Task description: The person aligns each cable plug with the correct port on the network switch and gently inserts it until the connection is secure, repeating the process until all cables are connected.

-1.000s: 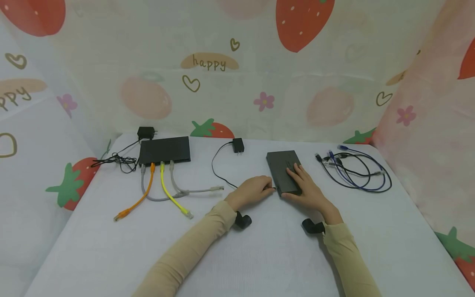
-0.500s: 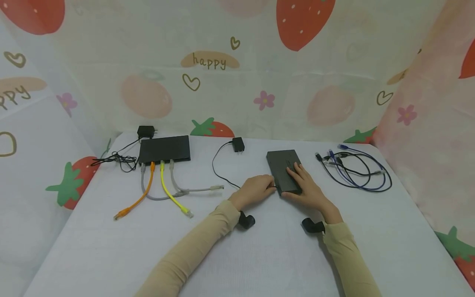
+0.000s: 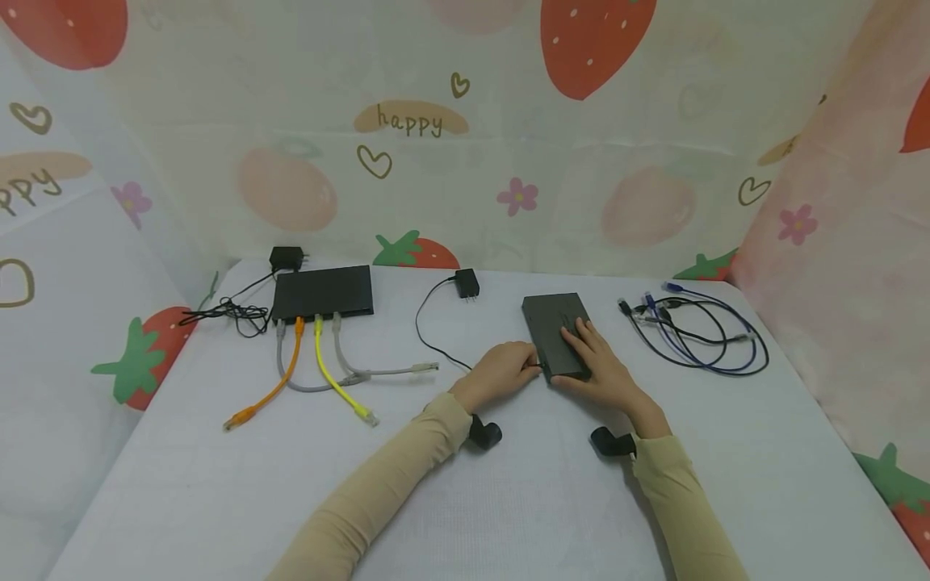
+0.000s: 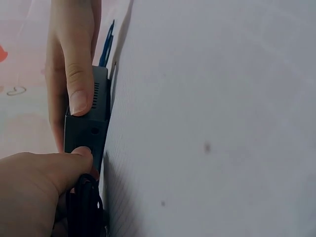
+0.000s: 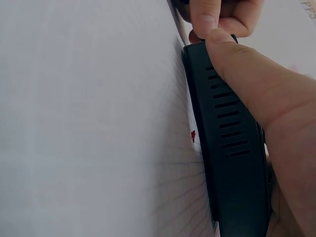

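Note:
A flat black network switch (image 3: 555, 327) with side vents lies on the white table, right of the middle. My left hand (image 3: 501, 373) pinches the end of a black power cord (image 3: 445, 353) against the switch's left side. In the left wrist view the left thumb (image 4: 74, 163) covers the contact point, so how deep the plug sits is hidden. My right hand (image 3: 603, 367) rests on the switch, fingers spread over its top. Its thumb (image 5: 242, 64) presses along the vented edge in the right wrist view. The cord runs back to a black power adapter (image 3: 467, 283).
At the left stands another black switch (image 3: 323, 292) with orange (image 3: 272, 395), yellow (image 3: 337, 383) and grey cables (image 3: 392, 372) in its front. A second adapter (image 3: 286, 258) with a bundled cord (image 3: 236, 313) lies beside it. Coiled blue and black cables (image 3: 701, 335) lie at the right.
My left hand has shifted slightly right, closer to the switch's side, with the cord end in its fingers. The right hand and the switch stay in place.

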Demonstrator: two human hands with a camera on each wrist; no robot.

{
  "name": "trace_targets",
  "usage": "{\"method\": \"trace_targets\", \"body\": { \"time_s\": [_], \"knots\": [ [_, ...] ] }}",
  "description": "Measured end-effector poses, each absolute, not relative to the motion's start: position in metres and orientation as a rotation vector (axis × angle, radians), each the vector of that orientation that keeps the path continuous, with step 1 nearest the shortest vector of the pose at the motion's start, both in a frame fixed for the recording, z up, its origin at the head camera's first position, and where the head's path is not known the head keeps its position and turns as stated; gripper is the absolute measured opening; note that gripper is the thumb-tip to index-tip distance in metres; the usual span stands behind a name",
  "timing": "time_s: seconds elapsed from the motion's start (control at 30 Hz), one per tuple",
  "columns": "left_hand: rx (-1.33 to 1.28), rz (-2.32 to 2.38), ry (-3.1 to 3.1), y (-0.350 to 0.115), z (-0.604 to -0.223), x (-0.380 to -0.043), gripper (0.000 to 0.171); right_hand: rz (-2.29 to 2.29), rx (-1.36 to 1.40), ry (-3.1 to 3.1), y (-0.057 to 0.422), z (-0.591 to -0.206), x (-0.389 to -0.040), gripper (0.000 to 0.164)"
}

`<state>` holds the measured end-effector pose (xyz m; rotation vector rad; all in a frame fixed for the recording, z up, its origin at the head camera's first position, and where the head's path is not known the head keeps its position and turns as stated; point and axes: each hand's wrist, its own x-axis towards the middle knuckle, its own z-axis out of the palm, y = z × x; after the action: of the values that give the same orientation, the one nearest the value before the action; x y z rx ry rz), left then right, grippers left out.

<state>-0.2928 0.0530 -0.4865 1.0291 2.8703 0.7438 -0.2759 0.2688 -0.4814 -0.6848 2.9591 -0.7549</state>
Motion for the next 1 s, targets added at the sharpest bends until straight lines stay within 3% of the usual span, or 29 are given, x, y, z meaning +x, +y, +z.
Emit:
{"method": "trace_targets", "body": {
  "time_s": [1.0],
  "knots": [
    [1.011,0.898,2.756,0.0564,-0.4802,-0.2965,0.015,-0.821,-0.775,2.97,0.2697,-0.485,-0.2786,0.086]
  ]
}}
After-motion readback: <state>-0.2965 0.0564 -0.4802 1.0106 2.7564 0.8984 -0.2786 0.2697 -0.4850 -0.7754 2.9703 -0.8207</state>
